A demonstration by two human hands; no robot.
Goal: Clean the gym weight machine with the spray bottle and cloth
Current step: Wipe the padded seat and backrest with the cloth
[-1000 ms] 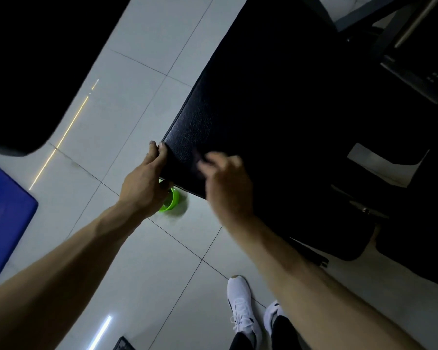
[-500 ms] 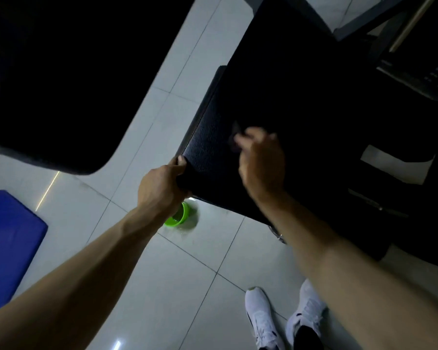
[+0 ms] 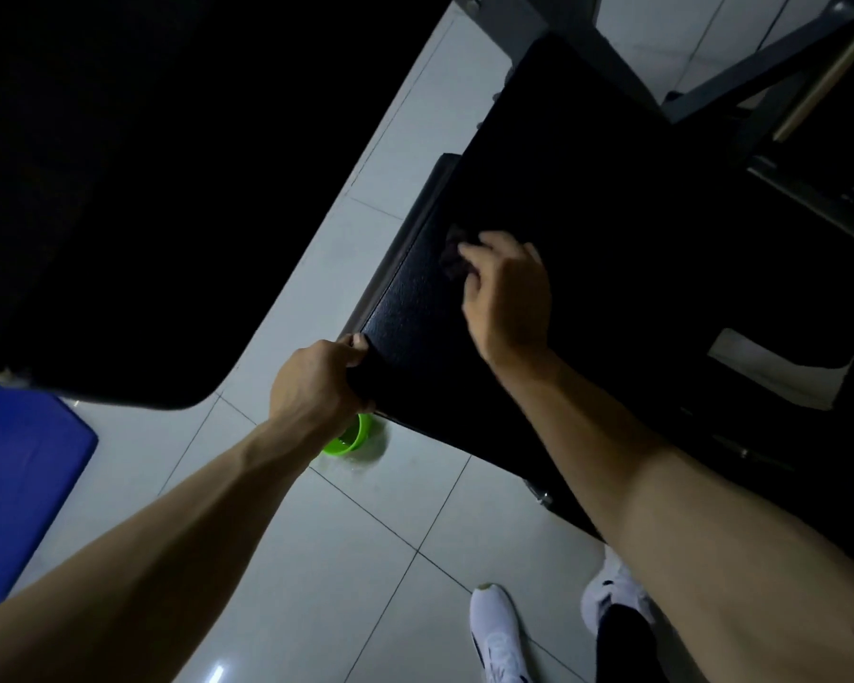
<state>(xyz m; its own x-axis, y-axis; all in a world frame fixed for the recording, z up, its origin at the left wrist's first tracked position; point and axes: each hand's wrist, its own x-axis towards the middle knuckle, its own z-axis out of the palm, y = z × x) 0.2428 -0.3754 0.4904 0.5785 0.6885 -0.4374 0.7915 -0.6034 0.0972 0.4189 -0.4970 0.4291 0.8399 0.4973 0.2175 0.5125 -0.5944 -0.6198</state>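
In the head view, our left grip (image 3: 316, 382) curls tight round the near corner of the weight machine's black textured pad (image 3: 415, 308). Our right grip (image 3: 509, 293) bunches a small dark cloth (image 3: 452, 253) against the pad's top, near its left edge. We judge that wiping is underway. The next move calls for a firm sweep across the pad.

Left grip (image 3: 316, 382) clenched, right grip (image 3: 509, 293) pinching
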